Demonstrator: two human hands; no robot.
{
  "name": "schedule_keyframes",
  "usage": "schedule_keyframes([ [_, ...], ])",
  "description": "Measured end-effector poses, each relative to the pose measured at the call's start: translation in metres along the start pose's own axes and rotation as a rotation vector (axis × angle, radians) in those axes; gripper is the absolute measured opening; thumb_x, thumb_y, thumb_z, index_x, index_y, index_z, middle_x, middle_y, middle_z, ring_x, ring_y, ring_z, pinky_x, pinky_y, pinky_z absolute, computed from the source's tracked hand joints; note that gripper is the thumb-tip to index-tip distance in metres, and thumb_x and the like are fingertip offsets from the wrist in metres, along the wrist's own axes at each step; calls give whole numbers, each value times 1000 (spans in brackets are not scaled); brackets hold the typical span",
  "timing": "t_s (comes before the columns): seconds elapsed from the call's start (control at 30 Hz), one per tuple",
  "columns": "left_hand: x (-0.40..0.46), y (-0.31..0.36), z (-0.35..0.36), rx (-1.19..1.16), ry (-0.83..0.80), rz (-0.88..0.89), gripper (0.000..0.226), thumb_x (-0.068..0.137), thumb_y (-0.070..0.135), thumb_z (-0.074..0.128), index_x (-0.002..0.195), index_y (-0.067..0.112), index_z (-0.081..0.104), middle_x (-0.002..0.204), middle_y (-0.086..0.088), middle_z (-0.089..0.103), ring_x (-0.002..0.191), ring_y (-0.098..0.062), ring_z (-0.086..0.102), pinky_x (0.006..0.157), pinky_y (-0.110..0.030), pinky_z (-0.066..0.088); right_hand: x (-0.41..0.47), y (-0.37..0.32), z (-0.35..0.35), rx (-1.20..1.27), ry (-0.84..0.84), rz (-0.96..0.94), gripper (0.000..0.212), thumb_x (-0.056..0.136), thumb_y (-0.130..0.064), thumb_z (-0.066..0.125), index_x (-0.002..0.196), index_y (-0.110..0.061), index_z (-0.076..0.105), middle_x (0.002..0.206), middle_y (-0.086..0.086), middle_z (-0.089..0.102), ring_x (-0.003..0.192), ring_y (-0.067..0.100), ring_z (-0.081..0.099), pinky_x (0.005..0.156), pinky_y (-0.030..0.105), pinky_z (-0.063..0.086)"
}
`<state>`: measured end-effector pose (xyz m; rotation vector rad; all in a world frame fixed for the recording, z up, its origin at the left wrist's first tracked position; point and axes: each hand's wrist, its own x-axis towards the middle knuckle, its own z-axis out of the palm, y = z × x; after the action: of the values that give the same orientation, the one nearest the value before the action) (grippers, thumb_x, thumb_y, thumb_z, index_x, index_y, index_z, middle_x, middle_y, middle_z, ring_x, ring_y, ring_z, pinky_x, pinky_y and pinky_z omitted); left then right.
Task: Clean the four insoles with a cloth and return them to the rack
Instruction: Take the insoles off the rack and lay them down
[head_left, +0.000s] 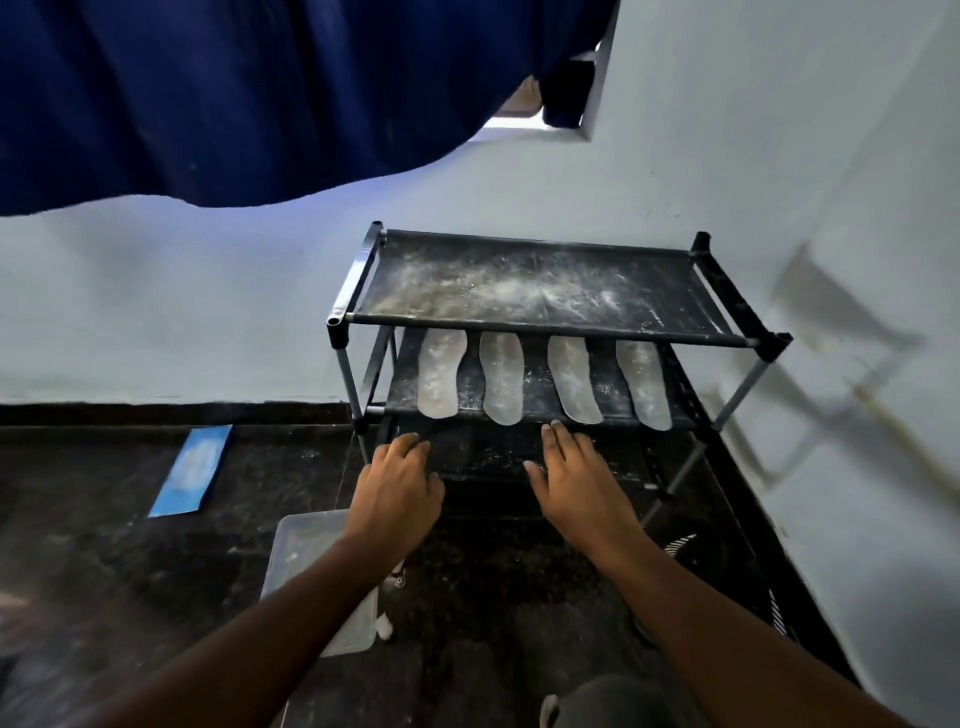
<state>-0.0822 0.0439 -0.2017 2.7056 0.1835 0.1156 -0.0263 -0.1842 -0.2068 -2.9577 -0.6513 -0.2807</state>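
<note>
Cloth (192, 469): flat on floor, well left of rack (545, 332)
Left hand (396, 493): empty, fingers loosely together
Insoles (441, 379): four dusty, side by side on middle shelf
Right hand (576, 478): empty, fingers extended; leftmost insole best lifted by its overhanging heel

I am looking at a home interior: a low shoe rack (550, 317) against a painted wall (208, 312), a blue curtain (234, 98) overhead, a dark stone floor (104, 519).
</note>
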Motion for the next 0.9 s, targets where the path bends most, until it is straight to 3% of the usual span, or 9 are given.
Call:
schedule_keyframes([
  [0.13,26,-8,-1,-27,11,-25,51,102,29,51,149,11,49,153,-6,47,140,-27,41,114,-44,40,28,-5,-1,-50,-13,-13,65,101,-45,20,137,0,50,136,18,55,122,31,51,97,42,50],
  [0.3,69,-20,11,-136,22,-104,32,98,33,52,123,17,64,125,-5,60,119,-25,55,99,-46,52,63,-8,22,13,-45,-12,55,104,-42,24,122,-3,58,120,15,61,113,29,53,96,40,48],
  [0.43,96,-30,28,-237,50,-192,29,100,37,54,116,14,65,114,-4,59,105,-20,57,93,-43,54,81,-14,34,83,5,15,33,103,-27,47,99,-1,67,97,19,66,94,34,63,77,39,55],
  [0.5,105,-32,35,-330,60,-242,25,102,38,55,109,15,62,106,-1,60,97,-18,60,86,-37,55,89,-13,42,180,34,72,33,103,-31,45,99,-4,64,96,14,63,88,27,61,68,32,50],
  [0.63,113,-27,45,-618,108,-390,25,100,34,63,117,16,56,98,3,65,87,-12,65,73,-30,57,103,-17,50,486,16,344,30,101,-37,49,86,-12,57,79,0,55,68,11,54,54,18,31],
  [0.7,119,-25,50,-706,152,-479,32,97,32,67,122,15,57,101,-1,69,85,-16,69,75,-38,62,111,-19,58,667,42,526,25,96,-33,60,86,-10,61,76,-1,60,66,11,59,52,17,39],
  [0.77,125,-23,52,-785,181,-574,34,95,29,70,123,12,58,99,-8,72,79,-18,71,76,-43,64,122,-19,65,856,41,759,25,90,-30,69,93,-6,65,82,6,68,69,21,68,57,30,56],
  [0.83,130,-22,53,-828,201,-627,29,96,25,70,119,10,63,93,-10,72,72,-19,70,75,-44,64,131,-17,67,1043,39,971,23,85,-20,75,95,-2,64,82,13,69,59,26,70,52,34,59],
  [0.9,132,-23,52,-835,221,-642,22,96,21,70,114,9,67,91,-10,73,70,-18,71,66,-35,63,136,-16,63,1173,42,1090,21,83,-8,77,96,-3,61,74,12,67,48,23,66,46,30,56],
])
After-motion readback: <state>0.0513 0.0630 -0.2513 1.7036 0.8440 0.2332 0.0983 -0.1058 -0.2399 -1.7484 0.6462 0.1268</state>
